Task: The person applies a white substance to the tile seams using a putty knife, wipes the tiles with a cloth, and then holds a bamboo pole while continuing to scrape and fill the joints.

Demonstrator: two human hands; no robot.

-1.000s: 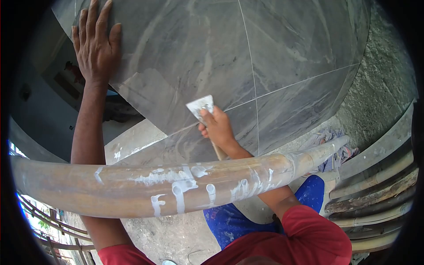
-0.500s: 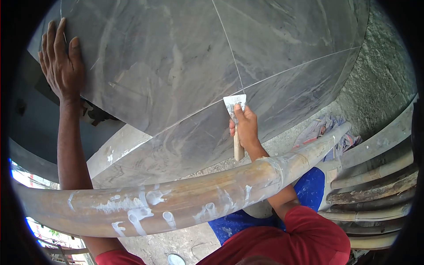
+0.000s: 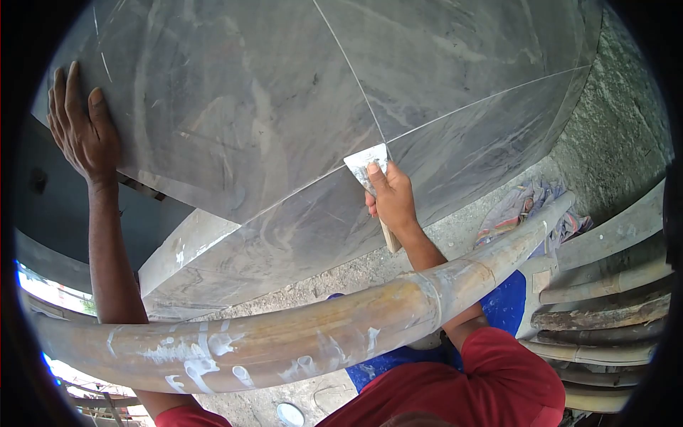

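Grey veined tiles (image 3: 235, 121) with thin white joints fill the upper view. My left hand (image 3: 85, 135) lies flat on the tile surface at the upper left, fingers spread. In my right hand (image 3: 393, 196) is a putty knife (image 3: 368, 158), its wide blade smeared with white paste and its wooden handle pointing down. The blade touches the tiles at the long joint, close to where another joint meets it. My right thumb presses on the blade's face.
A thick bamboo pole (image 3: 284, 341) with white splashes crosses in front of my forearms. More poles (image 3: 605, 317) are stacked at the right, near a crumpled cloth (image 3: 512, 210). A rough wall (image 3: 612, 114) stands at the upper right. A white round object (image 3: 289, 414) lies below.
The putty knife's blade has moved slightly left along the joint and tilted. My left hand appears lower and further left; the whole view has shifted a little.
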